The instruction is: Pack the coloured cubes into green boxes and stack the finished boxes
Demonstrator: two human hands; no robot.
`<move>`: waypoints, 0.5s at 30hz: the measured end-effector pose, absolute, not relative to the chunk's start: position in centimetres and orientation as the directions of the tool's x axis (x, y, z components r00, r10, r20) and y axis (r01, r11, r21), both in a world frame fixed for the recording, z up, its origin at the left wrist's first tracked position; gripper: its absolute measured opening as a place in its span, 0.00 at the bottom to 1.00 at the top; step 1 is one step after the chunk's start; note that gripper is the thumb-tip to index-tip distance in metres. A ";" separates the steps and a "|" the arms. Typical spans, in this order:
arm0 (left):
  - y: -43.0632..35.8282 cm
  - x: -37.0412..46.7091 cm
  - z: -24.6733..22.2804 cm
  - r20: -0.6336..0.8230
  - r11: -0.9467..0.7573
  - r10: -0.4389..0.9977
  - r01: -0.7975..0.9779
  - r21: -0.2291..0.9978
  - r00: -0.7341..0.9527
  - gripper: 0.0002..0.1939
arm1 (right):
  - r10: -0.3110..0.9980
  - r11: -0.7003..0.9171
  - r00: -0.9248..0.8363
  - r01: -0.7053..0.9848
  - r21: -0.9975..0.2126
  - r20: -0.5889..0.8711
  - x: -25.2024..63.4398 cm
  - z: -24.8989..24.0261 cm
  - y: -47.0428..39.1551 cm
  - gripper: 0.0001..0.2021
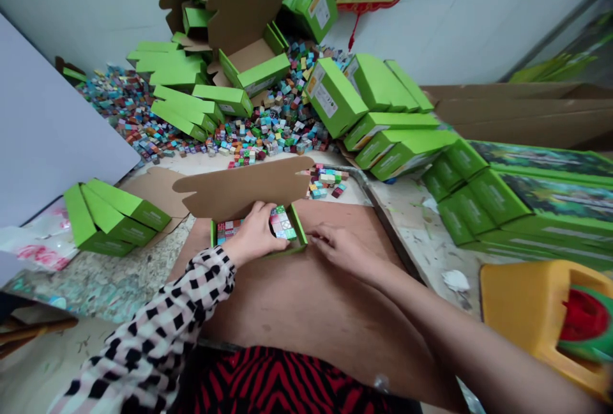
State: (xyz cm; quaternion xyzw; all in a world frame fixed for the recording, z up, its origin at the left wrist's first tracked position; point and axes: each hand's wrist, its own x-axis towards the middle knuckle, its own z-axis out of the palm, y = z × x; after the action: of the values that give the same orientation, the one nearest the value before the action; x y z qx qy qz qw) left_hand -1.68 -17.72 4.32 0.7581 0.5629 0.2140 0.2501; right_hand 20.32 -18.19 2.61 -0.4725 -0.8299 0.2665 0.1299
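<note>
White lettering on the green cartons (500,202) and print on a white label (326,99) are too small to read. On the brown board (306,302) sits an open green cardboard box (244,191) with multicoloured patterned cubes (286,223) inside. The left hand (257,232) curves over these, its grip unclear; the right hand (339,249), loosely curled, is just beside the box, whether holding anything I cannot tell.

Small workshop, heaped colourful cubes (282,126), stacked green boxes (493,200), wooden board (306,305)

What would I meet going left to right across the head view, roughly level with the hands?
Pink-and-white plastic bag → leaning green boxes → open green box with the left hand over its patterned cubes → right hand → stacked green boxes.
</note>
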 end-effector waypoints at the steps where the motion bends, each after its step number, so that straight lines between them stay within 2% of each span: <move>1: -17.5 -1.4 4.2 0.041 -0.245 0.959 0.745 0.620 0.281 0.38 | 0.850 0.425 -0.527 0.709 -0.562 -0.023 20.2 2.5 -18.2 0.13; 6: -16.9 -0.7 4.0 0.045 -0.251 0.956 0.733 0.632 0.289 0.37 | 0.861 0.429 -0.508 0.702 -0.569 0.023 20.1 2.0 -18.0 0.13; 12: -18.0 -2.8 5.1 0.077 -0.157 0.986 0.667 0.728 0.148 0.37 | 0.837 0.543 -0.475 0.670 -0.505 0.270 18.8 2.6 -18.3 0.12; 13: -18.3 -3.3 5.4 0.073 -0.142 0.989 0.662 0.736 0.132 0.37 | 0.833 0.548 -0.472 0.635 -0.544 0.288 18.2 2.9 -18.4 0.12; 15: -19.0 -4.0 6.0 0.061 -0.143 0.988 0.676 0.723 0.143 0.37 | 0.864 0.479 -0.427 0.531 -0.699 0.268 16.9 3.6 -18.7 0.12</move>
State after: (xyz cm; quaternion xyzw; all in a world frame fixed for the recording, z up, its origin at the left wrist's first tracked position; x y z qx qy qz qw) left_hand -3.98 -18.98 6.00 0.7025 0.5921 0.2789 0.2794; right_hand 16.86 -18.71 3.57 -0.4351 -0.8016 0.2666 0.3117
